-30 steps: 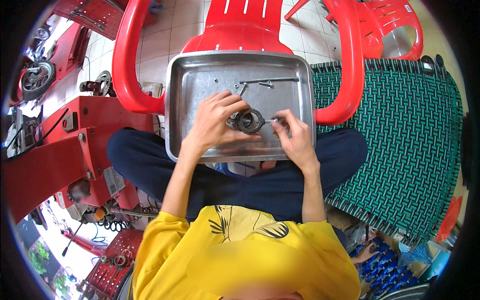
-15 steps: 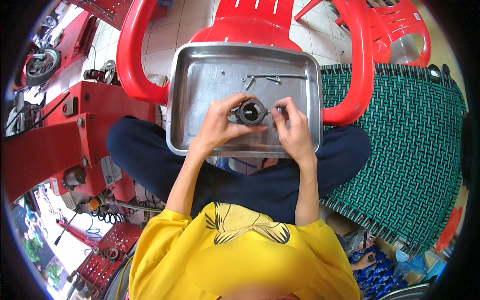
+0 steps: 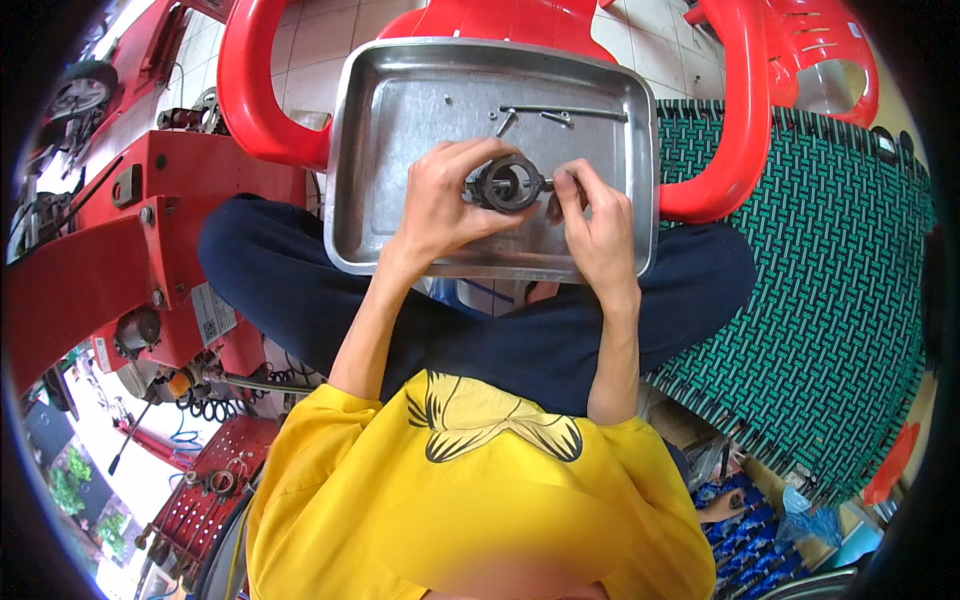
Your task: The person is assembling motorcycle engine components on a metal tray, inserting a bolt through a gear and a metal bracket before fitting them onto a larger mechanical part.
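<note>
My left hand point(image 3: 437, 195) is closed round a dark, ring-shaped metal part point(image 3: 487, 196) with a round opening facing up. From the right, my right hand point(image 3: 603, 215) has thumb and fingers pinched at a thin bolt or pin point(image 3: 546, 185) that meets the ring's side; the fingertips hide most of it. Both hands are above a shallow steel tray point(image 3: 338, 190). Lying in its far part are a long thin rod point(image 3: 575, 112), two short bolts, one upright-slanting point(image 3: 507, 124) and one flatter point(image 3: 556, 119), and a tiny nut point(image 3: 448, 99).
The tray rests on a red plastic chair point(image 3: 708, 190) between its arms. To the right stands a green-and-black woven lounger point(image 3: 800, 270); to the left, a red metal machine point(image 3: 215, 180). Another person's hand point(image 3: 718, 507) shows at the lower right.
The whole view has shifted, so the tray sits higher in the picture. The ring part has tilted slightly, and my right fingers have closed in on its right side.
</note>
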Demonstrator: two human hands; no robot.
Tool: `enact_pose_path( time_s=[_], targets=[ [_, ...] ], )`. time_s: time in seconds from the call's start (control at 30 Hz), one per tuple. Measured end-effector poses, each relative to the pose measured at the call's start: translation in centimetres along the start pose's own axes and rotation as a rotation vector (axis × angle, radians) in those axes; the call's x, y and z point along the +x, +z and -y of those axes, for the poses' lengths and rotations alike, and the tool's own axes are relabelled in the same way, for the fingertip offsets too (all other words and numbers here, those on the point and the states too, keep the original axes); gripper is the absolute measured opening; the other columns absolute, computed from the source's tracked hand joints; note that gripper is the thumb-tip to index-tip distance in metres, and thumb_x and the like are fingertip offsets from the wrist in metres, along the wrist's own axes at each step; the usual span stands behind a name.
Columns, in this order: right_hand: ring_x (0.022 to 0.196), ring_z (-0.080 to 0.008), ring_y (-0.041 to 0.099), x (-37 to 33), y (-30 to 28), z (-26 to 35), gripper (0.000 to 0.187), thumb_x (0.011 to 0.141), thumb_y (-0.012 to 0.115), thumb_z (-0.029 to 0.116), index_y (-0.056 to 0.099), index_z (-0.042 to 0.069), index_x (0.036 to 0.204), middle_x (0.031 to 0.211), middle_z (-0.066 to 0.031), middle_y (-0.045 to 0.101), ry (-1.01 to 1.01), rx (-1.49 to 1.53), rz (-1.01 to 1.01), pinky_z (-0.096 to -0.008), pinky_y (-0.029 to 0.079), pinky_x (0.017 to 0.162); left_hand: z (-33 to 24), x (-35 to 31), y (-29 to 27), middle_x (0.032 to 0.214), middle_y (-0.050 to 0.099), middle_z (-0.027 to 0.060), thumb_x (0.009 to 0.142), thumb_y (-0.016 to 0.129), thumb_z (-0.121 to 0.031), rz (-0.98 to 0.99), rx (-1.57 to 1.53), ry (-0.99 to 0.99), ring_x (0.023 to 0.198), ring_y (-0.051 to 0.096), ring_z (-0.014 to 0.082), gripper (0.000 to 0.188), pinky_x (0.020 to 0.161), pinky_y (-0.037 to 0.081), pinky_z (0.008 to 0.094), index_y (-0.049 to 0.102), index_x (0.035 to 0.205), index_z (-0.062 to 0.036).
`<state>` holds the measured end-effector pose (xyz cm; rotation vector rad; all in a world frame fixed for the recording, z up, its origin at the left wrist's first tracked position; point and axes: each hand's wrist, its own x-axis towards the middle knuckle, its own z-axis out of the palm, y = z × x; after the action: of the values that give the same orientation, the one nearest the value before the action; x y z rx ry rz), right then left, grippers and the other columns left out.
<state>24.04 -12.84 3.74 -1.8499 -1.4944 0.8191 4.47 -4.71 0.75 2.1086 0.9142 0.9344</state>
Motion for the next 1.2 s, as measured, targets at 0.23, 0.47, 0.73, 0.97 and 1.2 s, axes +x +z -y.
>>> enact_pose_path(
  time_s=[0.23, 0.47, 0.73, 0.97, 1.2],
  targets=[
    [0.072, -0.0354, 0.071, 0.0, 0.3, 0.7, 0.036, 0.108, 0.059, 0.037, 0.064, 0.001, 0.107, 0.085, -0.0203, 0.069, -0.087, 0.198, -0.098, -0.0451, 0.052, 0.068, 0.3, 0.2, 0.1, 0.100, 0.078, 0.0075, 0.062, 0.091, -0.023, -0.015, -0.005, 0.002, 0.095, 0.074, 0.0284, 0.049, 0.088, 0.054, 0.0382, 0.075, 0.106, -0.0096],
    [0.078, -0.0364, 0.072, 0.1, 0.1, -0.2, 0.025, 0.105, 0.065, 0.027, 0.062, 0.003, 0.107, 0.092, -0.0188, 0.072, -0.013, -0.088, -0.053, -0.0437, 0.053, 0.069, 0.2, 0.1, 0.1, 0.099, 0.078, 0.0071, 0.062, 0.090, -0.024, -0.049, 0.039, 0.019, 0.094, 0.075, 0.0284, 0.049, 0.089, 0.052, 0.0376, 0.073, 0.106, -0.0096],
    [0.081, -0.0430, 0.069, 0.0, 0.3, 0.0, 0.034, 0.107, 0.061, 0.036, 0.064, 0.002, 0.104, 0.087, -0.0204, 0.070, -0.058, -0.070, -0.080, -0.0476, 0.050, 0.067, 0.0, 0.2, 0.2, 0.097, 0.077, 0.0063, 0.063, 0.089, -0.024, -0.055, 0.015, 0.005, 0.093, 0.074, 0.0280, 0.047, 0.087, 0.051, 0.0381, 0.072, 0.105, -0.0095],
    [0.078, -0.0480, 0.065, -0.1, 0.1, -0.3, 0.037, 0.106, 0.062, 0.037, 0.068, 0.001, 0.102, 0.083, -0.0240, 0.068, -0.040, -0.202, -0.063, -0.0497, 0.048, 0.064, -0.3, 0.1, 0.2, 0.097, 0.078, 0.0056, 0.067, 0.091, -0.024, -0.057, 0.043, -0.028, 0.093, 0.074, 0.0244, 0.043, 0.089, 0.051, 0.0363, 0.074, 0.103, -0.0100],
    [0.078, -0.0443, 0.069, 0.2, 0.8, 0.3, 0.029, 0.105, 0.066, 0.030, 0.063, 0.002, 0.107, 0.081, -0.0225, 0.068, -0.061, 0.073, -0.263, -0.0477, 0.051, 0.065, -0.4, 0.5, 0.0, 0.098, 0.078, 0.0047, 0.069, 0.092, -0.023, -0.046, 0.059, -0.035, 0.093, 0.074, 0.0232, 0.041, 0.091, 0.051, 0.0350, 0.074, 0.103, -0.0093]
  ],
)
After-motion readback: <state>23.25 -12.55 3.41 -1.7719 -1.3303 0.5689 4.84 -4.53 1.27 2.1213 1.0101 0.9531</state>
